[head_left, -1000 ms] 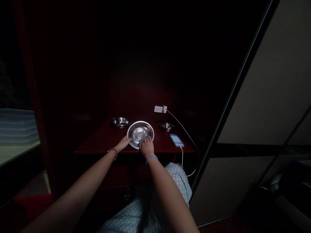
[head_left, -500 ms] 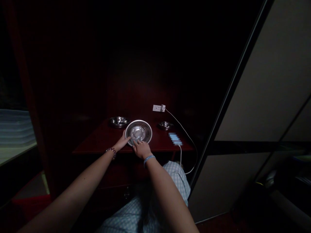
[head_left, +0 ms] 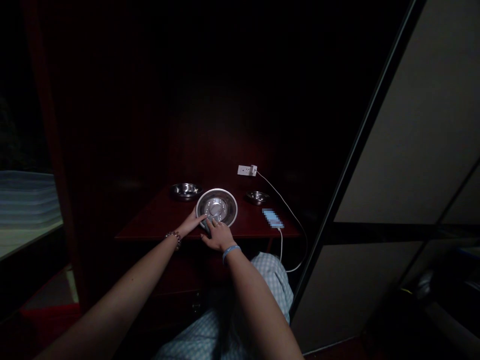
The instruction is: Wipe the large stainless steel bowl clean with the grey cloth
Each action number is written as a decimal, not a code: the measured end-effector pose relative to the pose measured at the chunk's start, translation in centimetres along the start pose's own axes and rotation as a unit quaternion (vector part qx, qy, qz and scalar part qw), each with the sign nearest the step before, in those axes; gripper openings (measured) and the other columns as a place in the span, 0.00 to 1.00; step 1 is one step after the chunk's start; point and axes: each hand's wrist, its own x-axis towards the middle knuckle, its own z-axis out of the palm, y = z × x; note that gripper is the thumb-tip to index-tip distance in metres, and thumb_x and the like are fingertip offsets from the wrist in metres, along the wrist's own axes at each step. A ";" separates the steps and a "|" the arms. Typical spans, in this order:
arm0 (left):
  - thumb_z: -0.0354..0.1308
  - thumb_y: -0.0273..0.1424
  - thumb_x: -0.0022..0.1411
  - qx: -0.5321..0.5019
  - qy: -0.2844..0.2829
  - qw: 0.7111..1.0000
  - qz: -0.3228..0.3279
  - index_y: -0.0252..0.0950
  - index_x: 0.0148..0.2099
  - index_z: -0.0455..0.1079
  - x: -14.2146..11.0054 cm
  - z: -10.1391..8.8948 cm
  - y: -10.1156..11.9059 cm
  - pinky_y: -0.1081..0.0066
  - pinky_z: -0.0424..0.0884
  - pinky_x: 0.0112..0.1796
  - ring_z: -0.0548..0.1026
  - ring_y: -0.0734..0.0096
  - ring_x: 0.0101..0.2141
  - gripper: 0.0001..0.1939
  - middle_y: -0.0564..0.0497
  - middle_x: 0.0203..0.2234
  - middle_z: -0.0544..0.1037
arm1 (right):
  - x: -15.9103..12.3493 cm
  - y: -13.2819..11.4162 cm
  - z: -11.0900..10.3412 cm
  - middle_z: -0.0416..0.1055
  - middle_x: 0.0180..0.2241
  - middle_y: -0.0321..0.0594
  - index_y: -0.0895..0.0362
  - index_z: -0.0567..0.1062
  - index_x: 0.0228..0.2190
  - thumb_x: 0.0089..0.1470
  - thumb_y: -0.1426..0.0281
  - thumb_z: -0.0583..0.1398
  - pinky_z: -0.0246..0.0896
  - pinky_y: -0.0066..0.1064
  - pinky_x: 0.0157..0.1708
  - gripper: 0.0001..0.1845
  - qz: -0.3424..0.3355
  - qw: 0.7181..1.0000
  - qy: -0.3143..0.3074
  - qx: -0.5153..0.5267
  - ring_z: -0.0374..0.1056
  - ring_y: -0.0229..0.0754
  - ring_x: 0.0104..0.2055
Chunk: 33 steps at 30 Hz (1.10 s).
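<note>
A shiny metal bowl point(head_left: 228, 207) is tilted toward me near the front edge of the reddish-brown tabletop point(head_left: 150, 227). My left hand point(head_left: 191, 223) grips its near left rim, the thumb over the edge and the other fingers hidden behind. At the near rim my right hand point(head_left: 218, 235) presses a small grey cloth-like piece point(head_left: 205, 224) against the bowl, fingers reaching inside; the piece is too dark to make out fully. Behind, to the left, stands a second metal bowl point(head_left: 186, 190). A smaller metal bowl point(head_left: 257, 197) sits on the right.
A phone with a blurred screen point(head_left: 272, 218) lies at the right of the tabletop. Its white cable point(head_left: 290, 207) loops from a charger in the wall socket point(head_left: 245, 170) and hangs past the edge. Stacked clear plastic containers point(head_left: 28, 200) stand far left. A panelled door point(head_left: 375, 175) rises on the right.
My right hand has shifted slightly down along the near rim, its thumb now spread further left. The left hand keeps its hold on the bowl. The whole view has moved a little.
</note>
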 end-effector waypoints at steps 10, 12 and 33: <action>0.66 0.41 0.53 -0.027 0.005 1.000 -0.014 0.32 0.62 0.66 0.3 0.0 -0.2 0.50 0.56 0.65 0.67 0.47 0.63 0.37 0.36 0.59 0.74 | 0.1 -0.2 0.2 0.63 0.65 0.56 0.62 0.60 0.67 0.67 0.52 0.52 0.56 0.45 0.64 0.37 -0.037 0.998 0.023 0.036 0.64 0.54 0.64; 0.65 0.41 0.53 -0.024 0.003 1.000 -0.019 0.33 0.61 0.67 0.2 -0.1 0.0 0.50 0.56 0.65 0.68 0.47 0.62 0.35 0.37 0.58 0.75 | 0.0 -0.3 0.0 0.63 0.65 0.54 0.61 0.60 0.67 0.68 0.53 0.51 0.54 0.44 0.65 0.36 -0.035 0.999 0.019 0.033 0.63 0.52 0.64; 0.65 0.42 0.55 -0.059 0.046 0.997 -0.038 0.29 0.57 0.71 0.4 -0.1 -0.4 0.50 0.61 0.62 0.72 0.46 0.59 0.31 0.36 0.56 0.78 | 0.4 1.7 -2.0 0.73 0.58 0.45 0.55 0.74 0.58 0.64 0.65 0.53 0.17 0.48 0.72 0.24 -0.003 1.000 -0.021 -0.019 0.68 0.47 0.61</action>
